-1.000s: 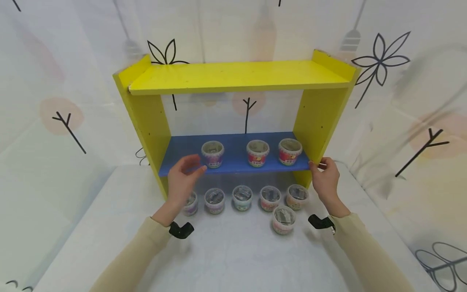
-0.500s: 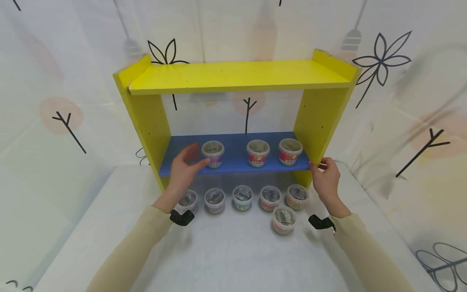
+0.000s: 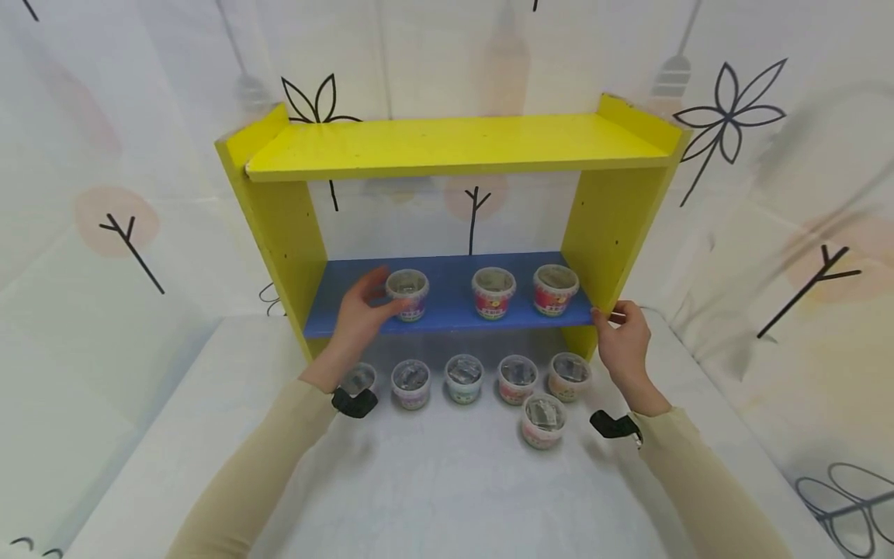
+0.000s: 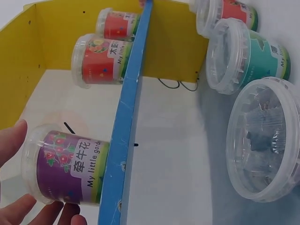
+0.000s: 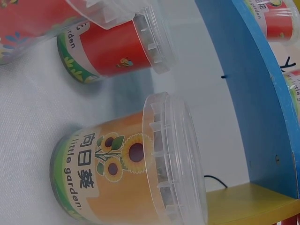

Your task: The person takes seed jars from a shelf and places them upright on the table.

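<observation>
My left hand (image 3: 359, 310) is at a clear plastic cup with a purple label (image 3: 408, 293), which stands on the blue middle board of a yellow shelf unit (image 3: 447, 144). In the left wrist view, several fingers (image 4: 18, 209) lie along the cup's side, while the thumb stands a little off its rim. My right hand (image 3: 624, 341) holds the front edge of the unit's right side panel, thumb inside and fingers outside. Two red-labelled cups, one mid-board (image 3: 493, 295) and one at the right (image 3: 555, 292), share the blue board.
Below the board, several lidded cups stand in a row on the white table (image 3: 433, 489), among them a teal-labelled one (image 4: 268, 61) and an orange sunflower one (image 5: 117, 164). Another cup (image 3: 542, 423) sits in front of that row.
My left hand has moved up and to the right, bringing its fingers and thumb around the purple-labelled cup. The right hand and the cups have stayed in place.
</observation>
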